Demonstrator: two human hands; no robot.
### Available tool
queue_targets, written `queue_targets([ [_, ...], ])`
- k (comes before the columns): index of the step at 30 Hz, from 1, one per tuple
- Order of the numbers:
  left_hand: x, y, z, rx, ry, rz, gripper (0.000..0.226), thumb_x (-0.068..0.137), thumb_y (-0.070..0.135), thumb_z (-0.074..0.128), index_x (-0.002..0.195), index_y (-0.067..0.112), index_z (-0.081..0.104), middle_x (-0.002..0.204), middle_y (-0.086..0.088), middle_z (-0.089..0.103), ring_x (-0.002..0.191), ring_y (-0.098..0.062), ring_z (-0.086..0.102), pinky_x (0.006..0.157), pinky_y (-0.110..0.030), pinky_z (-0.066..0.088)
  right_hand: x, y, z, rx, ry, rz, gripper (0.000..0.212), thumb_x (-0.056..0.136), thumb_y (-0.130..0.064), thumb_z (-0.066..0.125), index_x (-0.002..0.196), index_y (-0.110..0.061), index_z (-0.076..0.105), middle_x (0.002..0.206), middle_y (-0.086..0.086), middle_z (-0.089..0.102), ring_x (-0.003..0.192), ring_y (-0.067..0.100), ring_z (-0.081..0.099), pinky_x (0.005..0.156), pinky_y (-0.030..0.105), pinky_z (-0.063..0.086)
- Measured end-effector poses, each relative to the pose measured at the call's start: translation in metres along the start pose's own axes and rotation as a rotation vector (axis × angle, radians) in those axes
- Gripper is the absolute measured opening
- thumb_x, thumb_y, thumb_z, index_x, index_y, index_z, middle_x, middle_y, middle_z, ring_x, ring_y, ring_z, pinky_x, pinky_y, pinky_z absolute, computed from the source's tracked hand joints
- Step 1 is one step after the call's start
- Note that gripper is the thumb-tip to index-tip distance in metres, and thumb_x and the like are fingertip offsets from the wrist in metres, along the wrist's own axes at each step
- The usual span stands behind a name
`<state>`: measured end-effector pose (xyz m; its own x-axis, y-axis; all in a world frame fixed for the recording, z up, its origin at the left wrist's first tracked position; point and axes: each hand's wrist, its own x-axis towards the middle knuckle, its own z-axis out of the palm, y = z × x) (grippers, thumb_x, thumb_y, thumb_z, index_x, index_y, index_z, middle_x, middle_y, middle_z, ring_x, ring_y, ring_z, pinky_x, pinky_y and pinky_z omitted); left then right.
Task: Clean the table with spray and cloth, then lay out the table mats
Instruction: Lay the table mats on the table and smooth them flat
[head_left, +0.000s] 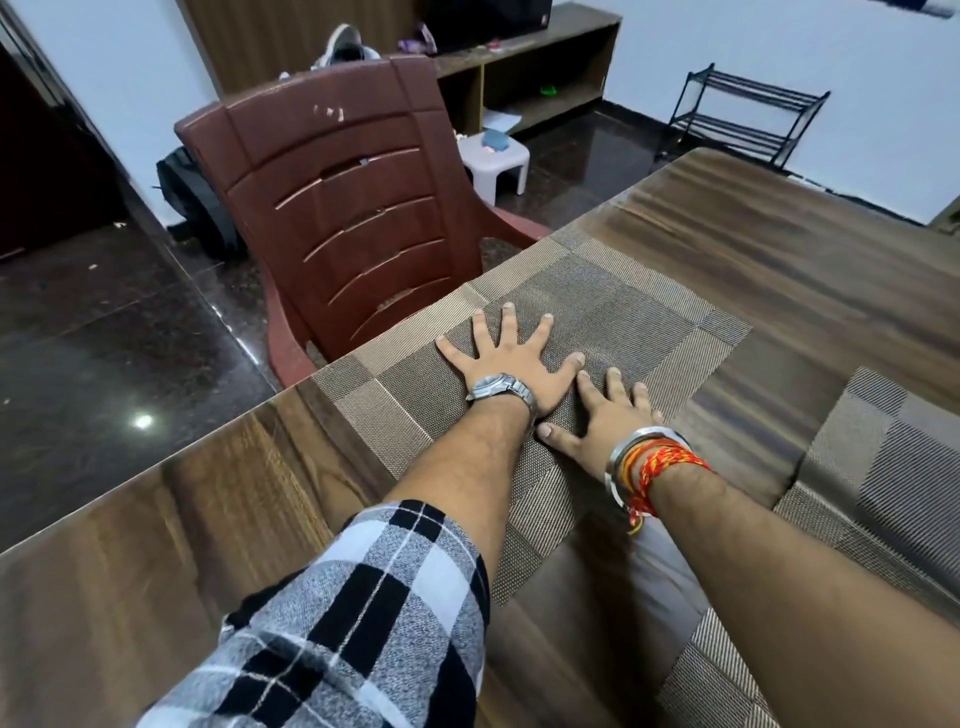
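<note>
Pressing flat: both hands (550, 384) on mat (649, 312)

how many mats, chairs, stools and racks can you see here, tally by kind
table mats: 3 (one under both hands, one at the right edge, one at the bottom right corner)
chairs: 1 (brown plastic chair)
stools: 1 (small white stool)
wire racks: 1 (black rack by the wall)
total: 6

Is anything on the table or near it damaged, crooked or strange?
The brown chair has scuffed pale marks on its top slat. The mat under both hands lies flat, in line with the table edge.
</note>
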<state>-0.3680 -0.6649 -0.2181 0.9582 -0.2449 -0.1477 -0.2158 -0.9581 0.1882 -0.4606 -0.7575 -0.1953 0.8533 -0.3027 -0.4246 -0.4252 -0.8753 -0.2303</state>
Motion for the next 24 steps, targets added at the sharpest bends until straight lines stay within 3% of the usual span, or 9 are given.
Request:
queue_targets([
  [11,-0.001,-0.001,0.003,0.004,0.026,0.0,0.079,0.079,0.083,0.014,0.149,0.048,0.012,0.163,0.0,-0.004,0.147,-0.033,-0.013,0.094,-0.077,-0.017,0.0,0.003,0.006,0.01,0.079,-0.033,0.101,0.079,-0.075,0.052,0.157,-0.033,0.003,0.166,0.005,-0.003,0.151,0.033,-0.003,0.12,0.049,0.005],
  [16,-0.009,0.0,0.003,0.0,0.115,0.039,0.073,0.09,0.071,0.021,0.149,0.029,0.031,0.16,-0.001,0.022,0.146,-0.028,0.016,0.11,-0.061,0.009,-0.017,0.002,0.018,0.041,0.322,-0.193,0.097,0.082,-0.065,0.059,0.155,-0.014,0.021,0.163,0.015,0.015,0.151,0.029,0.012,0.122,0.042,0.011],
  [20,-0.037,-0.012,0.0,-0.079,0.156,0.089,0.067,0.096,0.063,0.014,0.152,0.028,0.021,0.162,0.009,0.007,0.149,-0.018,0.004,0.114,-0.053,-0.011,-0.056,0.004,0.032,0.077,0.491,-0.307,0.078,0.089,-0.058,0.048,0.145,-0.003,0.043,0.154,0.017,0.038,0.144,0.031,0.034,0.119,0.041,0.023],
  [24,-0.088,-0.006,-0.022,-0.115,0.257,0.186,0.07,0.095,0.061,0.01,0.154,0.025,0.019,0.162,0.008,0.01,0.148,-0.012,0.012,0.116,-0.044,-0.011,-0.101,0.033,0.038,0.071,0.607,-0.288,0.06,0.093,-0.045,0.037,0.135,-0.006,0.056,0.146,0.012,0.052,0.135,0.028,0.048,0.113,0.039,0.029],
])
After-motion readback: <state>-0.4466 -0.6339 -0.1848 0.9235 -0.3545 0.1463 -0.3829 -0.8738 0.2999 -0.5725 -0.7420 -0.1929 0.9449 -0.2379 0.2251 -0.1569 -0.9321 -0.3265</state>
